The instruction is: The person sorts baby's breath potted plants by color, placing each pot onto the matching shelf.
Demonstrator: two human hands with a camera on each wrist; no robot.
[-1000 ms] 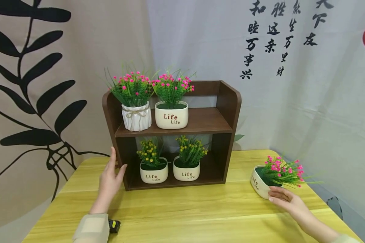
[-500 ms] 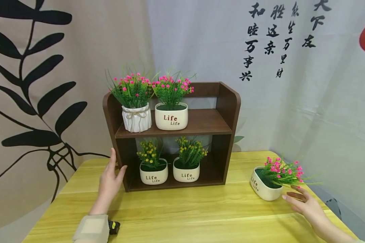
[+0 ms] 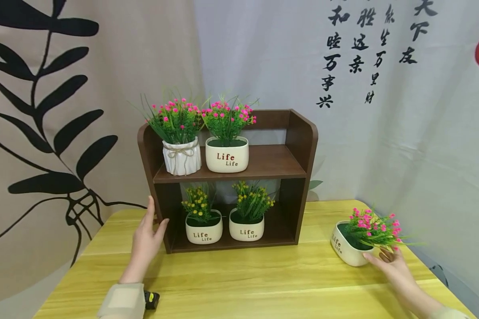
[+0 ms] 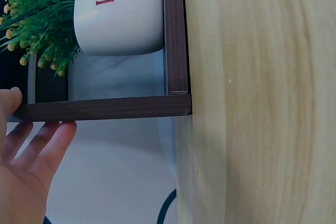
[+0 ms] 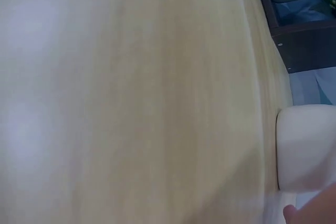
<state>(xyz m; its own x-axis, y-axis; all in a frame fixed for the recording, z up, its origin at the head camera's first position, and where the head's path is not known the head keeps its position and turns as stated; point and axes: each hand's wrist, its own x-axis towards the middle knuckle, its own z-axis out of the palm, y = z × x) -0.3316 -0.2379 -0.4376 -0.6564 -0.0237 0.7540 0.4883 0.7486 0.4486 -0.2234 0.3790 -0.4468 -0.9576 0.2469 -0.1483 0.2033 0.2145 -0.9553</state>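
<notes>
Your right hand (image 3: 389, 261) touches the tilted cream ceramic pot of pink flowers (image 3: 349, 246) at the table's far right, fingers apart, not clamped; it may tip over; your left hand (image 3: 147, 235), fingers straight, steadies the dark brown wooden shelf (image 3: 299, 137).

Left hand (image 3: 147, 235) flat against the left side panel of the brown two-tier shelf (image 3: 299, 146), fingers straight. Right hand (image 3: 389, 265) at the tilted white "Life" pot with pink flowers (image 3: 349, 248) near the right edge of the yellow table (image 3: 263, 279), fingertips touching its base. Top tier: ribbed white pot with twine bow (image 3: 182, 157) just beside a "Life" pot (image 3: 227, 154), both pink-flowered. Bottom tier: two yellow-flowered "Life" pots (image 3: 204, 229) (image 3: 246, 227).
</notes>
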